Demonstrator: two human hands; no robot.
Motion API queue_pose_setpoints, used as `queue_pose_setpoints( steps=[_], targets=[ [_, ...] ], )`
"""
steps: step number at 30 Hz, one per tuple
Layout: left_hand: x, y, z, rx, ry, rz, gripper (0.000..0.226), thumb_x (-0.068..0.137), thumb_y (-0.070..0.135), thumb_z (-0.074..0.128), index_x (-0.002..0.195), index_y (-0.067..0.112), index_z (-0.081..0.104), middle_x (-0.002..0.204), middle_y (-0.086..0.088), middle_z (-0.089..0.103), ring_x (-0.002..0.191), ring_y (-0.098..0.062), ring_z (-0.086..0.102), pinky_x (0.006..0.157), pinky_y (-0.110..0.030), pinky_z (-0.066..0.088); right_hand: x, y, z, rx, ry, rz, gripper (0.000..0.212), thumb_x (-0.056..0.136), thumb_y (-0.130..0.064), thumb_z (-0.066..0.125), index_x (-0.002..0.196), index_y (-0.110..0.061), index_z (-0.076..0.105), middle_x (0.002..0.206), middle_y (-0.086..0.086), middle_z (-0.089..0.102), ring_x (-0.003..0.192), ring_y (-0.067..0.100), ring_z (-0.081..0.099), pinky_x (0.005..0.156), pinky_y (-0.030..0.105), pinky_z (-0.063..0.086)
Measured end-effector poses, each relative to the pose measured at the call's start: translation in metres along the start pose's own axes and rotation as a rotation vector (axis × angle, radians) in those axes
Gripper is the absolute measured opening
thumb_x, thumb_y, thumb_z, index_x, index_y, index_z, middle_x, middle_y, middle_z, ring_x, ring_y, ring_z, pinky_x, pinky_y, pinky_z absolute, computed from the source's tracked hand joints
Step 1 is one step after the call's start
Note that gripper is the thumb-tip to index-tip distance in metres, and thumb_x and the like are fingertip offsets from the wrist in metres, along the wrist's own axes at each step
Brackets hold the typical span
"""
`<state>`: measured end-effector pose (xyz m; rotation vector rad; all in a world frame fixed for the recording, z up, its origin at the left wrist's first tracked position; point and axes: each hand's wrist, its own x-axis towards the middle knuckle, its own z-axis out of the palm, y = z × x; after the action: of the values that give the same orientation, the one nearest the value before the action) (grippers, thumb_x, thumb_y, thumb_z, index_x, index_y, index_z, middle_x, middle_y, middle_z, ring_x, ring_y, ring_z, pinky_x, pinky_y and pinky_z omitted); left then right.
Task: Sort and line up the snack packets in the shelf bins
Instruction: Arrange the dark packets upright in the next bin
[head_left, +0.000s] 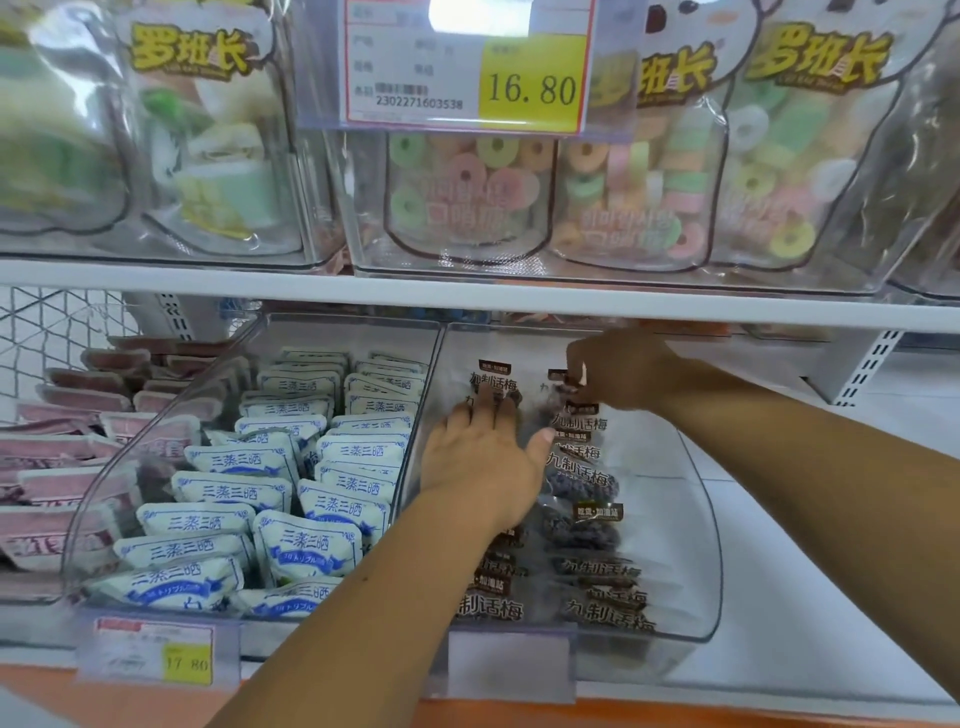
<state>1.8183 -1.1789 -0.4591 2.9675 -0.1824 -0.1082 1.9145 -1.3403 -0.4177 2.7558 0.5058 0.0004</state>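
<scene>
Clear packets of dark plums with brown labels (582, 483) lie in two rows inside the right-hand clear bin (696, 519) on the lower shelf. My left hand (483, 457) rests flat on the left row, fingers spread over a packet at the back. My right hand (618, 369) reaches under the upper shelf and pinches the top of a plum packet (563, 387) at the back of the right row. The middle bin (171, 415) holds white-and-blue packets (311, 488) in rows.
Pink packets (67, 457) fill the left bin. The white upper shelf board (467, 299) hangs low over the bins and carries clear bins of candy bags (467, 192) with a price tag (467, 67). Price labels (156, 654) clip to the front edge.
</scene>
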Motion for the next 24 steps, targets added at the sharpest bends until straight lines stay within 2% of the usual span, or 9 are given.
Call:
queue_pose_setpoints(
  steps=[3, 8, 12, 14, 15, 17, 18, 21, 24],
  targets=[
    [-0.002, 0.000, -0.003, -0.054, -0.006, 0.006, 0.066, 0.098, 0.060, 0.011, 0.153, 0.024, 0.008, 0.162, -0.003, -0.002, 0.147, -0.028, 0.006, 0.118, -0.044, 0.006, 0.005, -0.003, -0.003, -0.063, -0.019, 0.016, 0.024, 0.095, -0.029, 0.054, 0.114, -0.017, 0.059, 0.111, 0.002, 0.064, 0.095, 0.021, 0.059, 0.072, 0.028, 0.046],
    [-0.013, -0.001, -0.038, -0.108, 0.133, 0.089, 0.057, 0.100, 0.041, 0.041, 0.148, 0.014, 0.026, 0.157, -0.009, 0.020, 0.142, -0.028, 0.023, 0.116, -0.039, 0.021, -0.039, -0.004, -0.026, 0.356, -0.123, -0.063, 0.049, 0.094, -0.044, 0.052, 0.140, -0.028, 0.044, 0.146, -0.001, 0.043, 0.130, 0.021, 0.044, 0.105, 0.030, 0.037],
    [-0.024, -0.017, -0.065, -0.011, 0.139, 0.285, 0.052, 0.099, 0.038, 0.048, 0.146, 0.020, 0.036, 0.148, -0.004, 0.041, 0.131, -0.023, 0.043, 0.109, -0.035, 0.037, -0.076, -0.022, -0.022, 0.215, -0.263, -0.150, 0.056, 0.088, -0.049, 0.061, 0.140, -0.046, 0.040, 0.145, -0.011, 0.044, 0.128, 0.019, 0.046, 0.107, 0.038, 0.036],
    [-0.030, -0.028, -0.060, 0.072, 0.061, 0.305, 0.043, 0.097, 0.041, 0.050, 0.136, 0.023, 0.048, 0.137, -0.003, 0.054, 0.122, -0.023, 0.051, 0.103, -0.039, 0.043, -0.074, -0.027, -0.013, 0.016, -0.155, -0.131, 0.052, 0.091, -0.037, 0.062, 0.139, -0.043, 0.044, 0.141, -0.006, 0.049, 0.127, 0.022, 0.045, 0.108, 0.040, 0.032],
    [-0.033, -0.032, -0.055, 0.124, 0.027, 0.313, 0.041, 0.096, 0.042, 0.050, 0.133, 0.025, 0.051, 0.136, -0.001, 0.055, 0.124, -0.023, 0.050, 0.106, -0.042, 0.040, -0.071, -0.027, -0.009, -0.064, -0.083, -0.126, 0.048, 0.092, -0.030, 0.061, 0.137, -0.040, 0.047, 0.136, -0.002, 0.052, 0.123, 0.025, 0.046, 0.104, 0.039, 0.034],
    [-0.040, -0.038, -0.048, 0.173, 0.005, 0.343, 0.039, 0.098, 0.045, 0.046, 0.133, 0.029, 0.053, 0.139, 0.003, 0.053, 0.132, -0.023, 0.041, 0.119, -0.040, 0.019, -0.070, -0.027, -0.007, -0.104, -0.006, -0.111, 0.044, 0.091, -0.026, 0.061, 0.134, -0.036, 0.052, 0.129, 0.000, 0.056, 0.114, 0.026, 0.051, 0.095, 0.035, 0.041],
    [-0.042, -0.040, -0.048, 0.153, 0.018, 0.358, 0.038, 0.099, 0.044, 0.043, 0.132, 0.030, 0.053, 0.139, 0.005, 0.052, 0.134, -0.021, 0.038, 0.118, -0.035, 0.007, -0.072, -0.026, -0.007, -0.050, 0.008, -0.103, 0.045, 0.090, -0.030, 0.065, 0.133, -0.035, 0.054, 0.130, 0.000, 0.056, 0.114, 0.026, 0.051, 0.093, 0.034, 0.043],
    [-0.052, -0.048, -0.049, -0.006, 0.085, 0.391, 0.039, 0.100, 0.041, 0.043, 0.138, 0.034, 0.049, 0.145, 0.013, 0.045, 0.140, -0.015, 0.030, 0.110, -0.020, -0.002, -0.093, -0.021, -0.014, 0.266, 0.002, -0.041, 0.049, 0.085, -0.045, 0.068, 0.131, -0.035, 0.055, 0.133, -0.006, 0.055, 0.119, 0.020, 0.051, 0.096, 0.036, 0.045],
    [-0.069, -0.057, -0.049, -0.044, 0.125, 0.451, 0.044, 0.097, 0.045, 0.048, 0.139, 0.035, 0.047, 0.146, 0.018, 0.041, 0.139, -0.005, 0.028, 0.105, -0.007, -0.011, -0.126, -0.023, -0.024, 0.507, 0.028, -0.054, 0.037, 0.079, -0.061, 0.063, 0.110, -0.041, 0.066, 0.121, -0.015, 0.059, 0.114, 0.012, 0.052, 0.099, 0.037, 0.043]
  ],
)
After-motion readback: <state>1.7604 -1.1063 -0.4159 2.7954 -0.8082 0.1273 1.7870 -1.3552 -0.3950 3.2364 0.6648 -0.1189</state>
